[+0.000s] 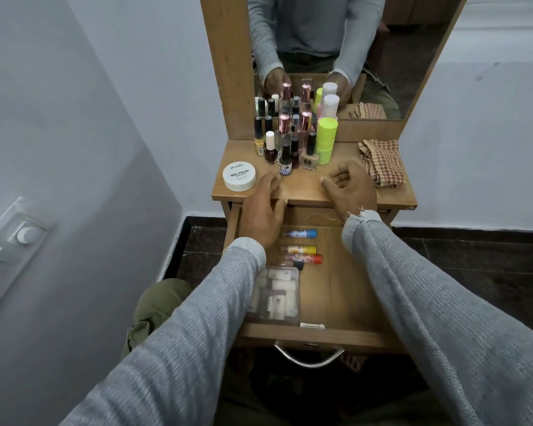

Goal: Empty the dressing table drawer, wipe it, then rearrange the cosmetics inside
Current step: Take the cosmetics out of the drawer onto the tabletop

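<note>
The wooden drawer [345,290] is pulled out below the dressing table top [302,187]. Inside lie a blue-capped tube [300,233], a yellow-capped tube [299,249], a red-capped tube [305,258] and a clear plastic box [277,295] of small items. On the top stand several nail polish bottles [285,162], neon green containers [326,139] and a white nail polish remover jar [240,176]. My left hand [263,210] hovers over the table's front edge with fingers apart, empty. My right hand [350,189] is loosely curled above the top, holding nothing.
A checked cloth [380,162] lies crumpled at the top's right side. The mirror [320,53] stands behind the bottles. A metal handle [308,358] hangs on the drawer front. A switch panel [3,253] is on the left wall. Dark floor tiles [474,272] surround the table.
</note>
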{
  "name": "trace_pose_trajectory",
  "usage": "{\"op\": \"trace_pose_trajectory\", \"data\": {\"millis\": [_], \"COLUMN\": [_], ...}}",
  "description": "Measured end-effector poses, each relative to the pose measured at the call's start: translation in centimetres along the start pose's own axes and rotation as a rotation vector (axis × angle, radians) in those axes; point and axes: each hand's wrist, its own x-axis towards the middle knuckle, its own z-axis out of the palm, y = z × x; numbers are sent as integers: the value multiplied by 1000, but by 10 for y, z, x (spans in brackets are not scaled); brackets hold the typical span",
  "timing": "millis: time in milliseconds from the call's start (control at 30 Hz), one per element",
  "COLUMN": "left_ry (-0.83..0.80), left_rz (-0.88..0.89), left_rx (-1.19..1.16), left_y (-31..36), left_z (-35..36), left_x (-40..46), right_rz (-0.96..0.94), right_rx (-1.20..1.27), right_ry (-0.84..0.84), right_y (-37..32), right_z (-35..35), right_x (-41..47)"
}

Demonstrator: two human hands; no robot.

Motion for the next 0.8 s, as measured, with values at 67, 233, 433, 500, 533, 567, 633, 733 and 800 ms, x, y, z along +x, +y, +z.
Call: {"op": "trace_pose_trajectory", "data": {"millis": [67,233,433,500,533,567,633,733,800], "left_ry": [-54,-67,28,-50,-120,-190,-269,-238,-217], "left_rz": [87,203,157,114,100,84,42,34,45], "left_rx": [80,187,199,247,295,346,413,383,357], "left_y": [-10,-25,-40,-42,-43,-44,-46,-50,-50], "left_z": [-7,-24,-48,-54,-55,-55,-55,-54,-54], "left_x": [-15,-39,-47,-49,-51,-54,-59,-63,-62], "right_rz": [3,39,314,329,337,336,353,441,532], "right_rx": [39,-64,-286,-323,-325,-325,-302,-232,-197], "right_ry": [-38,-360,-775,-775,-778,-782,-791,-816,-822], "right_y": [-4,-6,2,0,-2,-5,-8,-7,-5], "right_z": [-9,-19,4,12,16,19,24,27,28], "right_x": [-13,-69,-119,-121,-121,-121,-123,-126,-127]}}
